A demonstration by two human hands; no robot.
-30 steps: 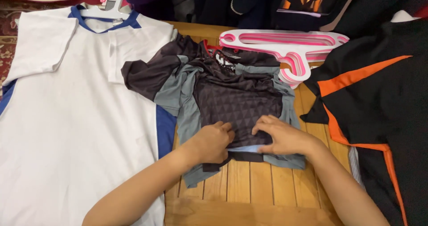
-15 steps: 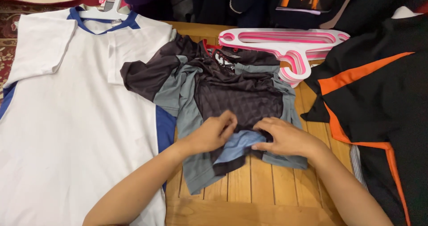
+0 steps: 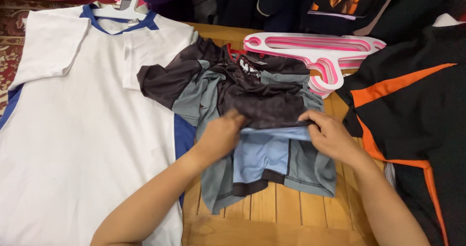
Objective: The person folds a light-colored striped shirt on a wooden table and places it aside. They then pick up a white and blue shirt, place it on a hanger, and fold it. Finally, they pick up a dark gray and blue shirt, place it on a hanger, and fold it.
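A small dark grey and black patterned shirt (image 3: 252,98) lies crumpled on a wooden slatted table (image 3: 272,212). My left hand (image 3: 221,134) and my right hand (image 3: 330,134) both pinch its front hem and hold it lifted toward the collar. Under the raised layer shows the shirt's light blue inside (image 3: 262,154) and a grey back panel. One dark sleeve sticks out to the left, over a white shirt.
A large white shirt with blue collar (image 3: 73,124) on a white hanger covers the left. Pink and white hangers (image 3: 320,49) are stacked at the table's back. A black garment with orange stripes (image 3: 412,100) lies at the right; dark clothes along the top.
Both hands have pulled the shirt's front hem up and away from me, folding the front back and uncovering the light blue inside. The other clothes have not moved.
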